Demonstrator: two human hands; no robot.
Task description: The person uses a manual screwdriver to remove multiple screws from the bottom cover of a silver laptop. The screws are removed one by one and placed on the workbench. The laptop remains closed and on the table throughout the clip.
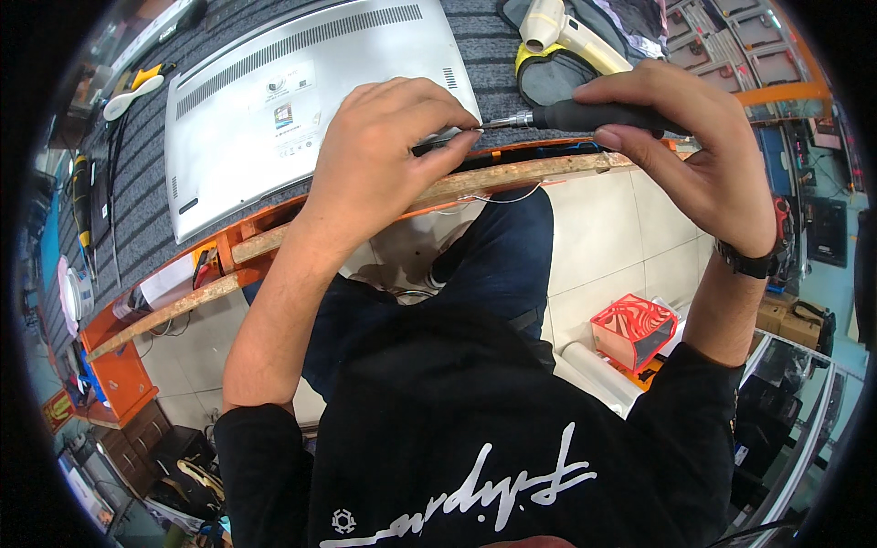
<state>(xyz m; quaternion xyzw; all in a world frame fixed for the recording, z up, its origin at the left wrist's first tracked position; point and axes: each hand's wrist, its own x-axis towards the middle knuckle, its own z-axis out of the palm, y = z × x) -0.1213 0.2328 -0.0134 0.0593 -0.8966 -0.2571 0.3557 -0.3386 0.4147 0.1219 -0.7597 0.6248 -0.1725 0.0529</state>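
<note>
"The right grip (717,142) is closed around a screwdriver with a thick black handle (585,116) and a slim metal shaft, is it?"

"Yes, thumb below and fingers above. The shaft points left along the counter's near edge, its tip right by the fingertips of the left hand (379,137)."

"And the left grip?"

"Thumb and forefinger are pinched together on a small dark piece (437,142). Most of it is hidden, so its kind cannot be told, nor whether the screwdriver's tip touches it."

"Where is the flat silver laptop (247,119)?"

"Underside up, with its vent slots and labels showing, on a dark grey ribbed mat (489,55). It lies close to the near edge of the counter, which has orange trim and a raw wooden strip (512,175). The left hand is over its near right corner."

"What else lies on the counter?"

"Farther from the near edge, beyond the screwdriver, a cream pistol-shaped tool (589,46) by a grey pad with a yellow rim (553,80). Toward the left end, a screwdriver with a black-and-yellow handle (82,196) and a white spoon-shaped tool (134,98)."

"And below the near edge?"

"A red patterned box (630,320) near the pale tiled floor (594,237)."
</note>
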